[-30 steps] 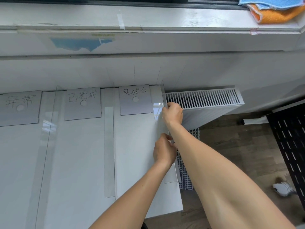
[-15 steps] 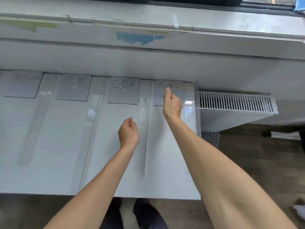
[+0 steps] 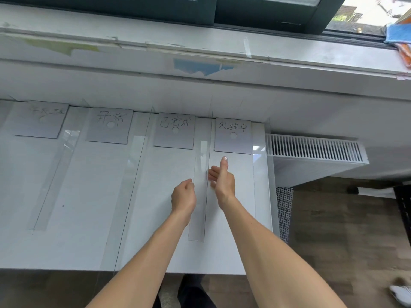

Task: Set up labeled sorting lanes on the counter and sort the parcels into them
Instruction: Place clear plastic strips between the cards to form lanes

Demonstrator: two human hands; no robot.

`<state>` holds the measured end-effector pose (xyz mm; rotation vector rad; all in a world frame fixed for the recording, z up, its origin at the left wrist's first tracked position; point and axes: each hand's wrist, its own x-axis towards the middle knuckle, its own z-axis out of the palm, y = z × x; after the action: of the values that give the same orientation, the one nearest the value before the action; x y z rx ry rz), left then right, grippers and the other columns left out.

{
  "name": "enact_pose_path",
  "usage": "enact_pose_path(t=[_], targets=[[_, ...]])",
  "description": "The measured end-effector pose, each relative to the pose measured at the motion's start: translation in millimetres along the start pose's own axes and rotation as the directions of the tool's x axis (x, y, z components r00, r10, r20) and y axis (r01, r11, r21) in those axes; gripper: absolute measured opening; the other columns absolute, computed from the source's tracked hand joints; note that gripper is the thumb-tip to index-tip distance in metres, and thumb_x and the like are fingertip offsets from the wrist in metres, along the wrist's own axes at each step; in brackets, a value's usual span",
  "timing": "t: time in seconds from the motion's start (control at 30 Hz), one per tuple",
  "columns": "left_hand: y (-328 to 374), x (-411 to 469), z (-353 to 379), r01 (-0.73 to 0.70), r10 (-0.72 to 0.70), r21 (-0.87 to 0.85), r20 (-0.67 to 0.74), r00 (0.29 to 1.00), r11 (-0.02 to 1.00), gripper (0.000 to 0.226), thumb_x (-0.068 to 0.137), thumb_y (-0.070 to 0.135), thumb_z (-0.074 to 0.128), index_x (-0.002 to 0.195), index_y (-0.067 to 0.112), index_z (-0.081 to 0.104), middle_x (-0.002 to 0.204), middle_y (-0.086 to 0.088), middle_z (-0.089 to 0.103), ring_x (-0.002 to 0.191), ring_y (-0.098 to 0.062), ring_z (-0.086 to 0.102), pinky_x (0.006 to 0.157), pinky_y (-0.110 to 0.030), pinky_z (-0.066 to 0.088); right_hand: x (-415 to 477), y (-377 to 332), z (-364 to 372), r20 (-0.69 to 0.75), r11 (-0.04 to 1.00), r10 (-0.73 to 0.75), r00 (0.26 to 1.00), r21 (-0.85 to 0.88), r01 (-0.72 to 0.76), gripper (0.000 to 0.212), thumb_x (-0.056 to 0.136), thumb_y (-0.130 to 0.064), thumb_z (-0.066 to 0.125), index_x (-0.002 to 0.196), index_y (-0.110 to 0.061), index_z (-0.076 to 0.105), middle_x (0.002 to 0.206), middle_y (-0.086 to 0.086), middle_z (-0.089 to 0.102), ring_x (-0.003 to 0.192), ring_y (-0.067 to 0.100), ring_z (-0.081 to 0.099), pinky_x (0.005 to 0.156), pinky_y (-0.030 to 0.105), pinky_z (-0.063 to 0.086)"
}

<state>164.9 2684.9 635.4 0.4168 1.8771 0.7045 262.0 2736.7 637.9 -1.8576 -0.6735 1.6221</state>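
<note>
At the white surface [image 3: 89, 207], our hands flank the clear divider strip [image 3: 201, 196] set just left of the rightmost label card [image 3: 233, 135]: left hand [image 3: 183, 197] loosely curled, its grip empty; right hand [image 3: 223, 181], grip open, fingers [image 3: 212, 172] at the strip. We judge it stiff, light and slick, best pinched mid-length along its edges.

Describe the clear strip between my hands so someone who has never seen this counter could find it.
Find the white counter under the window, with four grey label cards along its back edge. Between the two rightmost cards a clear plastic strip runs toward the front edge. Unlike the other strips, it lies right between the left hand and the right hand.
</note>
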Motion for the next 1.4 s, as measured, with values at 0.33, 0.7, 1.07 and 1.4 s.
enact_pose_path(t=[0.33,0.7,1.07,1.4], targets=[[-1,2,7,-0.015,0.015,0.006,-0.005,1.0,1.0,0.033,0.1,0.023,0.04,0.121,0.024,0.066,0.11,-0.006,0.065,0.103,-0.027,0.057,0.083,-0.03,0.04,2,3,4,-0.019,1.0,-0.015,1.0,0.013,0.015,0.07,0.099,-0.065,0.032,0.121,-0.008,0.067,0.11,0.002,0.072,0.106,0.014,0.067,0.106,0.045,0.048],[18,-5,-60,-0.3,0.288,0.01,-0.305,0.908,0.954,0.035,0.102,0.021,0.042,0.129,0.014,0.063,0.125,0.004,0.066,0.115,-0.011,0.058,0.097,-0.023,0.043,-18,-26,29,-0.338,0.89,-0.455,0.824,-0.174,0.421,0.05,0.098,-0.057,0.032,0.086,-0.025,0.069,0.074,-0.012,0.066,0.087,0.02,0.067,0.068,0.025,0.047],[-9,33,-174,0.011,-0.005,0.027,-0.212,0.977,1.0,0.046,0.102,0.038,0.033,0.127,0.008,0.059,0.128,-0.015,0.06,0.115,-0.032,0.053,0.098,-0.04,0.041,-53,23,152,0.338,0.996,-0.002,0.941,-0.086,0.033,0.075,0.098,-0.069,0.024,0.156,-0.021,0.031,0.16,-0.002,0.036,0.146,0.018,0.035,0.122,0.047,0.025],[-17,42,-186,-0.023,0.027,0.027,-0.145,0.989,0.999,0.039,0.104,0.034,0.031,0.117,0.014,0.062,0.118,-0.004,0.062,0.107,-0.025,0.053,0.095,-0.036,0.042,-67,37,188,0.366,0.998,-0.001,0.93,-0.06,0.025,0.075,0.1,-0.066,0.025,0.156,-0.015,0.031,0.161,0.0,0.034,0.147,0.013,0.034,0.123,0.038,0.024]])
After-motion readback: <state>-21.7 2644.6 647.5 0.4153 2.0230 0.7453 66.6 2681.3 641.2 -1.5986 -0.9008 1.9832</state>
